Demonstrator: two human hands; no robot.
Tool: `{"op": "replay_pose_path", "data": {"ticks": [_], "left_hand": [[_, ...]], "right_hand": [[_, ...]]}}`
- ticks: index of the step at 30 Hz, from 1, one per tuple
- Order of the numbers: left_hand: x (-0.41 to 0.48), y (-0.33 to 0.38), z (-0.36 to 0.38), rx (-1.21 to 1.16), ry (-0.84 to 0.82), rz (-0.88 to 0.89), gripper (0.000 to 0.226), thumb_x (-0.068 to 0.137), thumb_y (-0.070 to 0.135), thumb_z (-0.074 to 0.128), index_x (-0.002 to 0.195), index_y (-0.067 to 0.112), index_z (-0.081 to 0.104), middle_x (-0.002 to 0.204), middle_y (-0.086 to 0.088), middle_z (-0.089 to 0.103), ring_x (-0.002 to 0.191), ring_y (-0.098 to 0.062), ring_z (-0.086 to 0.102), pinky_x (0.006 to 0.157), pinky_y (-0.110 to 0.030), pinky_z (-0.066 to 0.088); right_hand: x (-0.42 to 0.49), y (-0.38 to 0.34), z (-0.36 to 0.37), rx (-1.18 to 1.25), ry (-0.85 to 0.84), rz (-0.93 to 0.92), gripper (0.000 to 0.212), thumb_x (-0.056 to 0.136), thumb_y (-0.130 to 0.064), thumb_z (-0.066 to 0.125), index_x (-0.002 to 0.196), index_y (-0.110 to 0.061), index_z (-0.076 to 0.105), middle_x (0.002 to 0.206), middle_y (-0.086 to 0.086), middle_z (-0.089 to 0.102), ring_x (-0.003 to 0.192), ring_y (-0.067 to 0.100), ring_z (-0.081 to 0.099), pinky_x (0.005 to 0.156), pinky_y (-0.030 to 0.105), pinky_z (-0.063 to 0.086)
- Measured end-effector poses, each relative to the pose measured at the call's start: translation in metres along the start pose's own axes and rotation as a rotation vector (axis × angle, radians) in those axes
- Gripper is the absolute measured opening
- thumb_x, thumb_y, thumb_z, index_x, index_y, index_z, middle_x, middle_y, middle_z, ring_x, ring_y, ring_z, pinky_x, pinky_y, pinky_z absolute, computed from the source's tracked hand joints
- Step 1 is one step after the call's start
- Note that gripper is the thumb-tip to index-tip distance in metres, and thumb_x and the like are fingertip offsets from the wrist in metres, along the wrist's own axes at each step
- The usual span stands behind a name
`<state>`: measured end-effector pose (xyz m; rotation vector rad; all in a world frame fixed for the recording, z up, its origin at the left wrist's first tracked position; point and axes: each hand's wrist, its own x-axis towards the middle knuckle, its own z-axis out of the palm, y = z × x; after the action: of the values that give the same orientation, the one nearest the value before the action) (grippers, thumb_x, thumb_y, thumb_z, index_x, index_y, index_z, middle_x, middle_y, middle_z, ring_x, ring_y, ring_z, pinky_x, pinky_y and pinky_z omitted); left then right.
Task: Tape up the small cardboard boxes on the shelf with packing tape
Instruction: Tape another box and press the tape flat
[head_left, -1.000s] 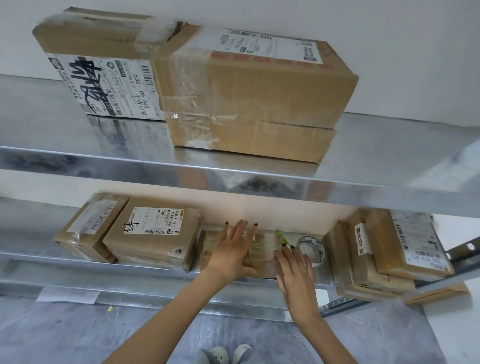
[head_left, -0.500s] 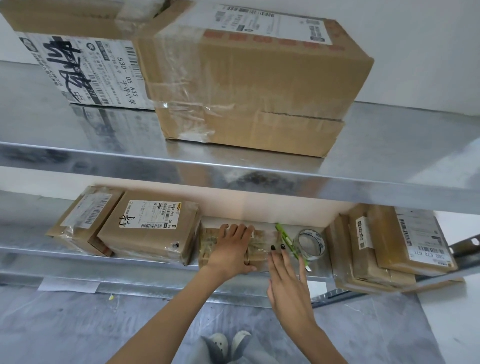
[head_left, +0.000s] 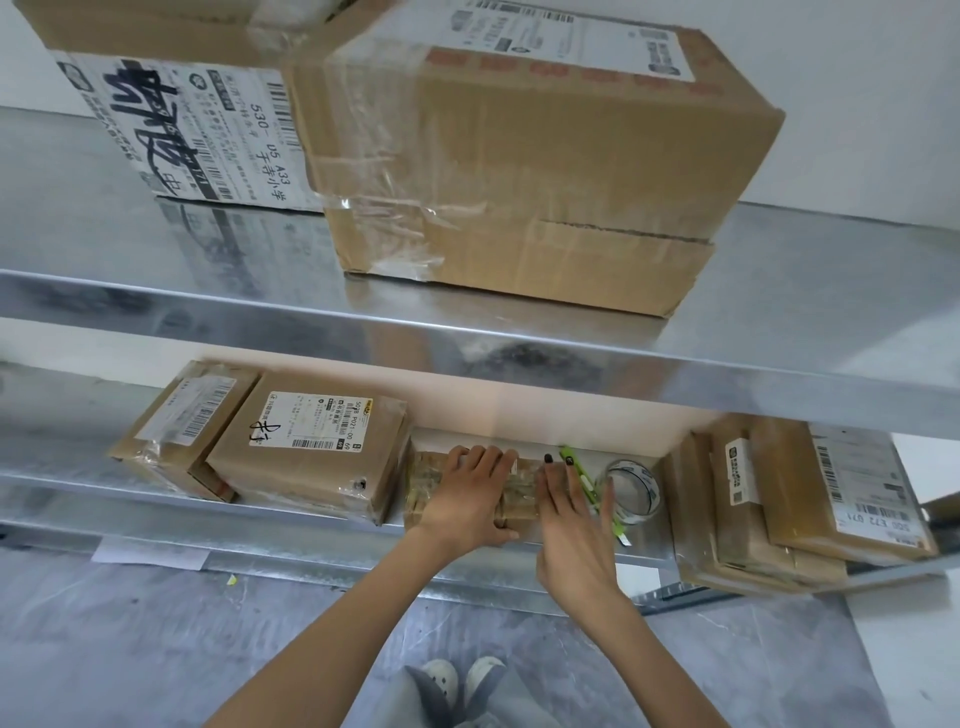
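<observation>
Our left grip (head_left: 470, 499) curls over the box (head_left: 427, 486) while our right grip (head_left: 569, 525), fingers straight, touches its right end.

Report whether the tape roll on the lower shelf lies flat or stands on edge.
Lying flat: the tape roll has its round opening facing up and its rim on the lower shelf.
</observation>
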<state>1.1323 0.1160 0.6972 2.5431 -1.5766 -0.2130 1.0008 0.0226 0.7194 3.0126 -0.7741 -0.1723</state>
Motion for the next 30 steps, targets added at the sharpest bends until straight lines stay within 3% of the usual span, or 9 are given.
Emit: {"op": "replay_pose_path", "data": {"ticks": [3, 5, 7, 11, 15, 17, 21, 25, 30], "left_hand": [[0.0, 0.0, 0.0, 0.011, -0.007, -0.001, 0.1, 0.064, 0.066, 0.07, 0.143, 0.016, 0.033, 0.129, -0.001, 0.045, 0.118, -0.023, 0.043, 0.107, -0.039, 0.025], [-0.001, 0.001, -0.001, 0.018, -0.011, 0.003, 0.1, 0.065, 0.066, 0.069, 0.143, 0.016, 0.032, 0.13, -0.001, 0.045, 0.119, -0.023, 0.043, 0.108, -0.039, 0.025], [-0.002, 0.002, -0.001, 0.019, -0.007, 0.006, 0.1, 0.064, 0.066, 0.07, 0.142, 0.015, 0.034, 0.13, -0.001, 0.046, 0.118, -0.024, 0.044, 0.107, -0.04, 0.027], [-0.007, 0.003, 0.005, 0.044, 0.017, 0.036, 0.102, 0.055, 0.067, 0.071, 0.136, 0.013, 0.042, 0.121, -0.003, 0.052, 0.11, -0.026, 0.051, 0.102, -0.044, 0.037], [-0.008, 0.01, 0.003, 0.114, 0.084, 0.025, 0.104, 0.048, 0.07, 0.075, 0.129, 0.011, 0.049, 0.115, -0.004, 0.057, 0.105, -0.026, 0.057, 0.099, -0.048, 0.042], [-0.004, 0.013, -0.003, 0.092, 0.091, 0.004, 0.1, 0.051, 0.07, 0.073, 0.128, 0.01, 0.049, 0.12, -0.006, 0.055, 0.113, -0.028, 0.054, 0.104, -0.054, 0.036], [0.014, 0.01, -0.027, 0.095, -0.019, 0.023, 0.095, 0.074, 0.065, 0.063, 0.143, 0.01, 0.03, 0.144, -0.007, 0.033, 0.138, -0.027, 0.027, 0.115, -0.049, 0.018], [0.025, 0.002, -0.038, 0.146, -0.106, -0.071, 0.098, 0.082, 0.051, 0.067, 0.15, 0.006, 0.014, 0.147, -0.011, 0.032, 0.135, -0.029, 0.031, 0.107, -0.041, 0.032], [0.027, 0.008, -0.039, 0.291, -0.212, -0.082, 0.092, 0.079, 0.062, 0.063, 0.143, 0.006, 0.027, 0.142, -0.012, 0.032, 0.131, -0.031, 0.029, 0.1, -0.043, 0.034]], "right_hand": [[0.003, 0.003, -0.005, 0.029, -0.057, -0.009, 0.101, 0.044, -0.008, 0.081, 0.138, -0.003, 0.045, 0.145, 0.015, 0.043, 0.135, 0.029, 0.04, 0.11, 0.062, 0.021], [0.006, 0.009, -0.005, 0.076, -0.073, -0.09, 0.093, 0.073, -0.003, 0.065, 0.15, -0.005, 0.012, 0.159, 0.011, 0.007, 0.147, 0.027, 0.011, 0.115, 0.055, 0.011], [0.009, 0.02, -0.008, 0.123, -0.137, -0.161, 0.087, 0.084, -0.002, 0.051, 0.151, -0.01, -0.004, 0.159, 0.005, -0.013, 0.147, 0.023, -0.006, 0.117, 0.048, 0.005], [0.01, 0.042, -0.004, 0.167, -0.1, -0.236, 0.085, 0.085, -0.017, 0.062, 0.151, -0.017, 0.009, 0.16, 0.005, 0.005, 0.147, 0.022, 0.007, 0.115, 0.043, 0.02], [0.014, 0.05, -0.006, 0.123, -0.009, -0.264, 0.106, 0.056, -0.031, 0.088, 0.144, -0.012, 0.032, 0.138, 0.009, 0.046, 0.128, 0.028, 0.046, 0.099, 0.045, 0.046], [0.017, 0.048, -0.011, 0.113, 0.082, -0.246, 0.106, 0.043, -0.029, 0.092, 0.135, -0.008, 0.045, 0.123, 0.008, 0.055, 0.112, 0.027, 0.056, 0.092, 0.043, 0.05], [0.018, 0.036, -0.01, 0.108, 0.173, -0.13, 0.097, 0.035, -0.017, 0.093, 0.124, -0.006, 0.057, 0.116, 0.009, 0.059, 0.107, 0.028, 0.058, 0.093, 0.04, 0.051], [0.004, 0.021, 0.005, 0.126, 0.12, -0.034, 0.097, 0.041, -0.016, 0.093, 0.126, -0.01, 0.049, 0.127, 0.015, 0.053, 0.116, 0.031, 0.05, 0.099, 0.045, 0.046], [-0.015, 0.008, 0.016, 0.149, 0.169, 0.014, 0.082, 0.054, -0.004, 0.083, 0.128, -0.01, 0.048, 0.129, 0.013, 0.047, 0.121, 0.029, 0.045, 0.104, 0.053, 0.035]]}}
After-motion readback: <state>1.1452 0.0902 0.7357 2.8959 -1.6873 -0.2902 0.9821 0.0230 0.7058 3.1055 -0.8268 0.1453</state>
